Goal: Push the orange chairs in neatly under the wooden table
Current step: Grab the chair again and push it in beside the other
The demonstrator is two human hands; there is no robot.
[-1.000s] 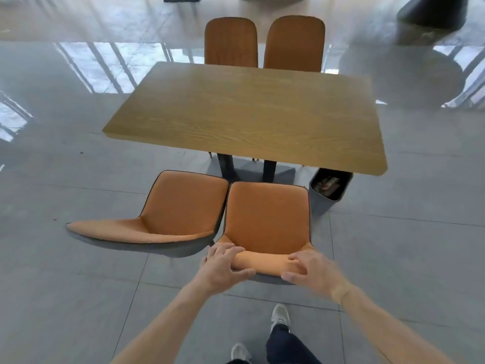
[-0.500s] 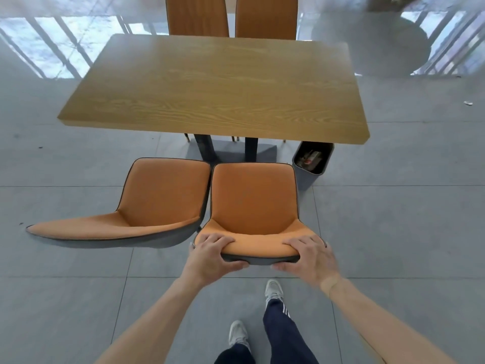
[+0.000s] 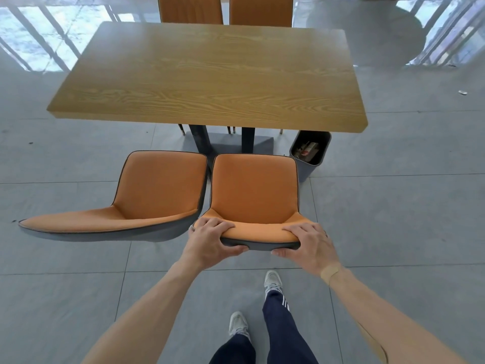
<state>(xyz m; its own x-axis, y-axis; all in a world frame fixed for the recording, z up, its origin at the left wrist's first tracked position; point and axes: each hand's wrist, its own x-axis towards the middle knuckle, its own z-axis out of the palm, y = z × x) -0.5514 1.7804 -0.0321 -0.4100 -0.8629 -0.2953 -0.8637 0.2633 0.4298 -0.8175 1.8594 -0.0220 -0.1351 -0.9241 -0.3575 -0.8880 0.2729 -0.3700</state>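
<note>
— With both hands on it, how is that chair held?

— The left hand [image 3: 210, 239] and the right hand [image 3: 309, 243] each curl over the top edge of the right chair's [image 3: 253, 195] backrest, fingers on the orange front and thumbs under the grey rear. The chair stands on the floor short of the wooden surface [image 3: 210, 74], its seat not yet beneath it.

— What could go wrong?

— Pushed straight, the seat may knock the dark pedestal legs [image 3: 248, 139] (they stand right ahead). If it veers right, it may hit the grey bin [image 3: 309, 158] just beside its front corner; veering left, it would rub the left chair [image 3: 157, 190], which almost touches it and sits turned askew, so it will need straightening too.

— And the count?

— Four orange chairs: two near, two far chairs [image 3: 225, 9] already tucked in. One surface, one bin, two hands.
</note>
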